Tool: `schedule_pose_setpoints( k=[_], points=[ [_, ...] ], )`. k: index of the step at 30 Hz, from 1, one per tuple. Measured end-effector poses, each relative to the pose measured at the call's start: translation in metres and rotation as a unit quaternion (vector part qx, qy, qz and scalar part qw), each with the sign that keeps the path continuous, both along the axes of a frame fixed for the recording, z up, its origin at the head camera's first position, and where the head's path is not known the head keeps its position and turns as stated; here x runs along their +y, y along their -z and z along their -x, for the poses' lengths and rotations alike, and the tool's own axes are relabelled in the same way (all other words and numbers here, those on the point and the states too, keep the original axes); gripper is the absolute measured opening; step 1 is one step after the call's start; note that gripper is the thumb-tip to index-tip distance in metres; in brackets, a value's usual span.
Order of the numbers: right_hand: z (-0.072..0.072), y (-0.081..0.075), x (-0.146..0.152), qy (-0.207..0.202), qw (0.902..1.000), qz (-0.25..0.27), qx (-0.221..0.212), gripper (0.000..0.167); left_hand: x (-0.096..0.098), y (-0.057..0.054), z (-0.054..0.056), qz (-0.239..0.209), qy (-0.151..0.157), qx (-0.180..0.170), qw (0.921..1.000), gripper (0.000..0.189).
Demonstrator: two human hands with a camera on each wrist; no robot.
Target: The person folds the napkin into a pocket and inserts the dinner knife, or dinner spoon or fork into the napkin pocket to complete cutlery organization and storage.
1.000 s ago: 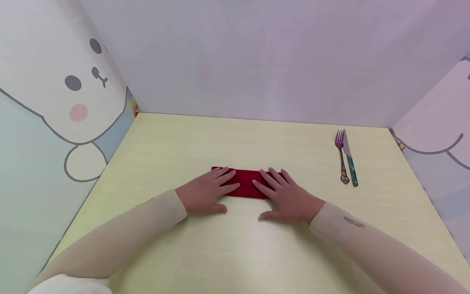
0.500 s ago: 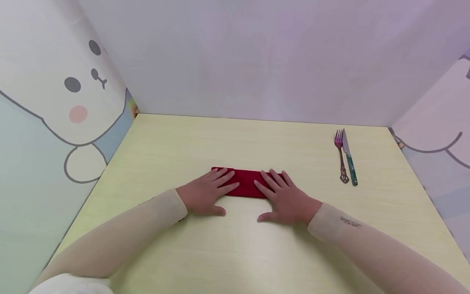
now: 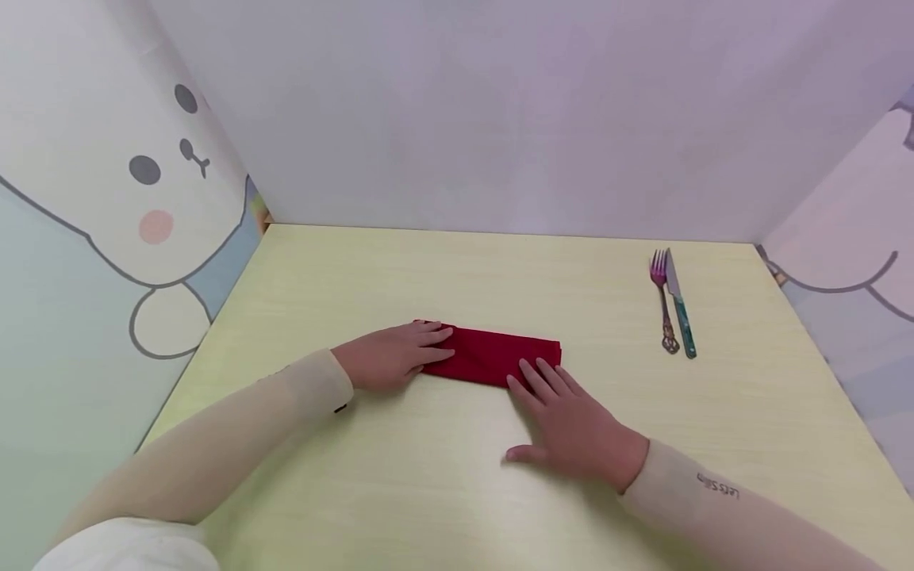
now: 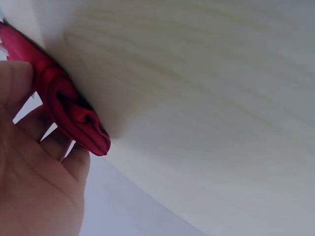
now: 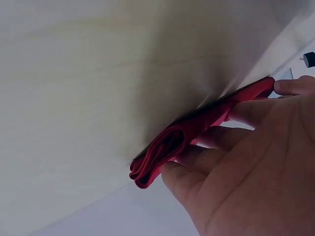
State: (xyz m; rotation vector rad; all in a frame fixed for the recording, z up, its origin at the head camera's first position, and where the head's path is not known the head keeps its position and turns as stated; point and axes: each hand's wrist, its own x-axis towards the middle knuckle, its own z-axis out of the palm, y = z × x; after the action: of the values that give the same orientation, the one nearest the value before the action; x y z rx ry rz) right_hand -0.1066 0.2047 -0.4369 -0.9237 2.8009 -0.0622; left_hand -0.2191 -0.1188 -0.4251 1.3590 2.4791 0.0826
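Note:
A red cloth (image 3: pixel 493 357), folded into a long flat strip, lies on the table. My left hand (image 3: pixel 389 355) rests on its left end with the fingers extended over the top. In the left wrist view, the left thumb (image 4: pixel 17 81) is against the cloth's near side, and layered folds show at the strip's end. My right hand (image 3: pixel 578 428) touches the near right part of the cloth with straight fingertips, its thumb spread out over the table. In the right wrist view, the rolled layers of the red cloth (image 5: pixel 167 142) show beside the fingers.
A fork (image 3: pixel 664 301) and a knife with a green handle (image 3: pixel 681 309) lie side by side at the right of the pale wooden table (image 3: pixel 343 277). A pale backdrop (image 3: pixel 500 119) stands behind the table, with cartoon-printed curtain (image 3: pixel 164 198) at the left.
My right hand has slid back toward me, uncovering the cloth's right end. My left hand has shifted slightly left, and its thumb has drawn in to the cloth's near edge.

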Motion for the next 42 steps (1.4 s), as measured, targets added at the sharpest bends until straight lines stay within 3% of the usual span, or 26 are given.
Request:
schedule_pose_setpoints(
  k=[4, 8, 14, 20, 24, 30, 36, 42],
  points=[
    [0.001, -0.001, -0.001, 0.0, 1.0, -0.005, 0.002, 0.1, -0.001, 0.004, 0.002, 0.001, 0.009, 0.015, 0.9998, 0.052],
    [0.008, -0.001, 0.002, -0.005, 0.9998, -0.006, 0.017, 0.094, 0.001, 0.006, -0.003, 0.018, 0.004, 0.029, 0.9994, 0.055],
    [0.026, -0.002, 0.005, 0.001, 0.9995, 0.011, 0.029, 0.089, 0.005, 0.004, -0.025, 0.058, -0.025, 0.05, 0.9967, 0.063],
    [0.049, -0.003, 0.003, 0.019, 0.9996, 0.009, 0.019, 0.088, 0.012, 0.001, -0.051, 0.062, -0.038, 0.067, 0.9951, 0.063],
    [0.065, -0.003, 0.002, 0.02, 0.9998, 0.009, 0.002, 0.086, 0.02, -0.002, -0.066, 0.07, -0.021, 0.072, 0.9948, 0.062],
    [0.093, 0.001, 0.005, -0.018, 0.9997, 0.003, -0.015, 0.083, 0.031, -0.003, -0.084, 0.06, -0.003, 0.025, 0.9979, 0.066],
    [0.119, 0.005, 0.003, -0.04, 0.9988, 0.014, -0.026, 0.081, 0.051, 0.002, -0.091, 0.038, 0.038, 0.03, 0.9981, 0.068],
    [0.132, 0.006, -0.007, -0.069, 0.9971, 0.016, -0.026, 0.082, 0.071, 0.005, -0.094, 0.025, 0.066, 0.051, 0.9962, 0.073]
  ],
)
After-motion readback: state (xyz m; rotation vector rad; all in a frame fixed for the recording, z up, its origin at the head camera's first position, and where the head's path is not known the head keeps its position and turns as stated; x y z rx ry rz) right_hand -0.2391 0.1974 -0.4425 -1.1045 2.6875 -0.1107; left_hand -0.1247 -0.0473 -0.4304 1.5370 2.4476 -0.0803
